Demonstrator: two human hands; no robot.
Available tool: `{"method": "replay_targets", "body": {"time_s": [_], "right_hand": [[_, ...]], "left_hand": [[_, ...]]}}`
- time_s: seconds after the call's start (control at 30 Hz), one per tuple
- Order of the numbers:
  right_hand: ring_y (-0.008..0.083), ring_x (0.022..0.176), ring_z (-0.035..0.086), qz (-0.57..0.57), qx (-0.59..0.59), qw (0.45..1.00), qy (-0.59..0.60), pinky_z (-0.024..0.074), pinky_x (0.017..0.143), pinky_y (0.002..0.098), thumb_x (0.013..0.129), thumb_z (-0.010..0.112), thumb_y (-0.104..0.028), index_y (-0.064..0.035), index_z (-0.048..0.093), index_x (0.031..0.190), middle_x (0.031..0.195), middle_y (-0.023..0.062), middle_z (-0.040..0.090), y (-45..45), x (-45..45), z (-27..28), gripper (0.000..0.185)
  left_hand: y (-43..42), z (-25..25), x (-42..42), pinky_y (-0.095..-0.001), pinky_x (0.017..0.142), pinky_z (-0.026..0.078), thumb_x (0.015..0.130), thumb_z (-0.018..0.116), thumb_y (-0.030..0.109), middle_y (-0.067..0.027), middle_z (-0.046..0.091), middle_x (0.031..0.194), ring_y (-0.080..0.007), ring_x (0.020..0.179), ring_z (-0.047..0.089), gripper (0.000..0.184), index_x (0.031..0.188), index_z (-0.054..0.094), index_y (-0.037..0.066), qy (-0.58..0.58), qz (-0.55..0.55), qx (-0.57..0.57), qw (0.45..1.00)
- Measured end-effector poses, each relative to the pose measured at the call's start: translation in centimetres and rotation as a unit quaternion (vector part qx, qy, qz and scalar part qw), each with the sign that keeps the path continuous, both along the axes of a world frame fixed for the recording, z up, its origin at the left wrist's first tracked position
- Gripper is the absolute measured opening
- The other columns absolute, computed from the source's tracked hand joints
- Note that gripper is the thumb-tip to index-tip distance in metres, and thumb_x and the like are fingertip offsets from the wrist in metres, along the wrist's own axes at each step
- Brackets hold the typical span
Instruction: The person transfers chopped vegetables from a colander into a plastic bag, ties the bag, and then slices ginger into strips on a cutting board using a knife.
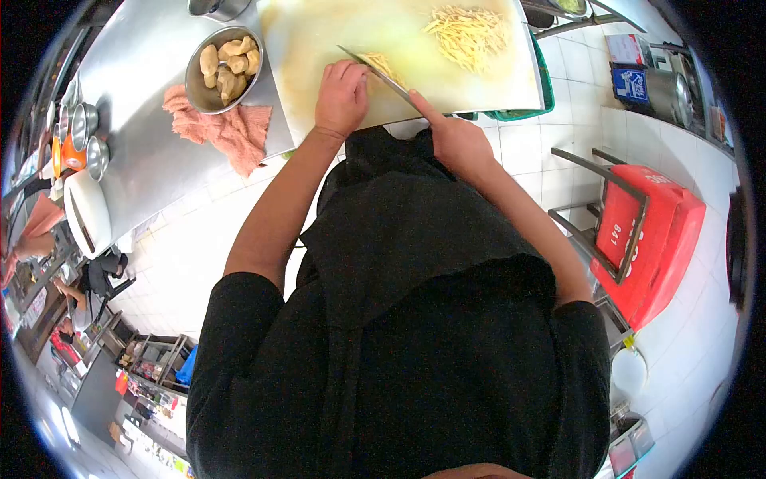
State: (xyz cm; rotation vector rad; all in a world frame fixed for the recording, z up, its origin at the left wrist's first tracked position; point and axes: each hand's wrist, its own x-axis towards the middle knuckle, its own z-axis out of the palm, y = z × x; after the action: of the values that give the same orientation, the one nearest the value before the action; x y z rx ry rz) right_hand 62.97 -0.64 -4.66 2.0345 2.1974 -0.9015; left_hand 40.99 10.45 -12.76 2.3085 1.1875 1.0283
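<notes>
My right hand (pixel 461 146) grips a kitchen knife (pixel 383 76), its forefinger stretched along the top near the handle. The blade points away to the left across a white cutting board (pixel 311 32). Beside it my left hand (pixel 343 97) rests on the board, fingers bent and close together against the blade. These fingers press on ginger, mostly hidden under them. Thin pale-yellow ginger strips (pixel 386 67) lie along the far side of the blade. A larger pile of ginger strips (pixel 467 36) is spread at the board's far right.
Left of the board stand a metal bowl (pixel 194 89) of peeled ginger pieces (pixel 231 64) and a crumpled pink cloth (pixel 223 132) on a steel table (pixel 144 88). A green basket (pixel 546 76) shows under the board's right edge. To the right is a red crate (pixel 662 239) by a metal-legged stool.
</notes>
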Motion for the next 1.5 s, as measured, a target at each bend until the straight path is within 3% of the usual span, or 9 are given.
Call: {"method": "replay_targets", "body": {"time_s": [0.2,0.3,0.4,0.57,0.9,1.0,1.1,1.2,1.5], "right_hand": [[0.0422,0.07,0.07,-0.008,0.038,0.999,-0.008,0.0551,0.063,0.0544,0.096,0.052,-0.007,-0.0351,0.026,0.162,0.078,0.0242,0.07,0.2,0.2,1.3,0.076],[0.0419,0.069,0.07,0.016,-0.026,0.999,-0.038,0.055,0.063,0.0541,0.094,0.053,-0.006,-0.0357,0.025,0.162,0.076,0.0235,0.07,-0.3,0.1,4.3,0.079],[0.0394,0.072,0.072,0.039,-0.061,0.994,-0.084,0.058,0.064,0.0514,0.085,0.057,-0.003,-0.039,0.018,0.163,0.083,0.0234,0.072,-0.8,0.4,5.7,0.095],[0.0383,0.072,0.072,0.043,-0.088,0.99,-0.102,0.0578,0.064,0.0513,0.086,0.056,-0.003,-0.0391,0.019,0.163,0.082,0.0227,0.072,-1.0,0.6,7.3,0.093],[0.0411,0.067,0.069,-0.001,-0.021,0.999,-0.035,0.0536,0.061,0.0544,0.095,0.052,-0.006,-0.0349,0.024,0.162,0.076,0.0237,0.069,0.6,-1.0,0.6,0.079],[0.0416,0.068,0.069,0.016,-0.004,0.999,-0.042,0.0538,0.061,0.0542,0.096,0.052,-0.006,-0.0349,0.023,0.163,0.076,0.024,0.069,0.7,-0.3,1.6,0.078],[0.0386,0.073,0.073,0.025,-0.074,0.994,-0.075,0.0577,0.062,0.0515,0.086,0.057,-0.002,-0.041,0.014,0.163,0.082,0.0228,0.072,0.3,-0.3,4.7,0.097],[0.0379,0.072,0.072,0.029,-0.125,0.987,-0.095,0.058,0.063,0.0509,0.086,0.058,-0.004,-0.0392,0.016,0.164,0.081,0.0221,0.072,-0.2,-0.3,6.8,0.095],[0.036,0.073,0.072,0.043,-0.095,0.989,-0.104,0.0584,0.064,0.0498,0.087,0.058,-0.005,-0.0379,0.02,0.163,0.083,0.0197,0.071,-0.8,0.1,6.2,0.091]], "left_hand": [[-0.2,0.0,-0.1,-0.0449,0.089,0.05,0.089,0.067,0.004,-0.0167,0.065,0.105,-0.0381,0.1,0.06,0.012,0.1,0.066,0.003,0.002,0.008,-0.003,1.0],[-0.2,-0.2,0.0,-0.0453,0.088,0.05,0.088,0.068,0.004,-0.016,0.065,0.104,-0.0376,0.098,0.06,0.011,0.1,0.066,0.003,-0.005,0.011,-0.001,1.0],[-0.1,-0.2,0.0,-0.0442,0.086,0.05,0.087,0.067,0.002,-0.0144,0.062,0.1,-0.0364,0.094,0.058,0.011,0.098,0.066,0.004,-0.015,0.006,0.03,0.999],[0.0,-0.4,-0.1,-0.0435,0.085,0.05,0.086,0.067,0.002,-0.0138,0.063,0.099,-0.0357,0.093,0.058,0.011,0.097,0.066,0.004,-0.012,0.006,0.015,1.0],[-0.1,0.5,0.0,-0.0435,0.085,0.05,0.085,0.067,0.002,-0.0135,0.063,0.099,-0.0356,0.093,0.058,0.011,0.095,0.066,0.005,-0.004,0.006,0.013,1.0],[0.2,-0.2,0.0,-0.044,0.085,0.05,0.085,0.067,0.002,-0.0136,0.064,0.099,-0.0358,0.093,0.059,0.011,0.096,0.066,0.005,-0.006,0.003,0.014,1.0],[0.0,-0.2,0.0,-0.0439,0.085,0.05,0.085,0.068,0.002,-0.0134,0.064,0.099,-0.0356,0.093,0.059,0.011,0.096,0.066,0.005,-0.018,0.014,0.009,1.0],[0.1,-0.4,0.0,-0.0432,0.085,0.051,0.086,0.068,0.002,-0.013,0.064,0.1,-0.035,0.093,0.059,0.011,0.096,0.066,0.005,-0.023,0.01,0.017,1.0],[0.2,-0.6,-0.2,-0.0422,0.085,0.051,0.085,0.069,0.003,-0.0118,0.064,0.1,-0.034,0.094,0.059,0.011,0.096,0.066,0.005,-0.021,0.007,0.013,1.0]]}}
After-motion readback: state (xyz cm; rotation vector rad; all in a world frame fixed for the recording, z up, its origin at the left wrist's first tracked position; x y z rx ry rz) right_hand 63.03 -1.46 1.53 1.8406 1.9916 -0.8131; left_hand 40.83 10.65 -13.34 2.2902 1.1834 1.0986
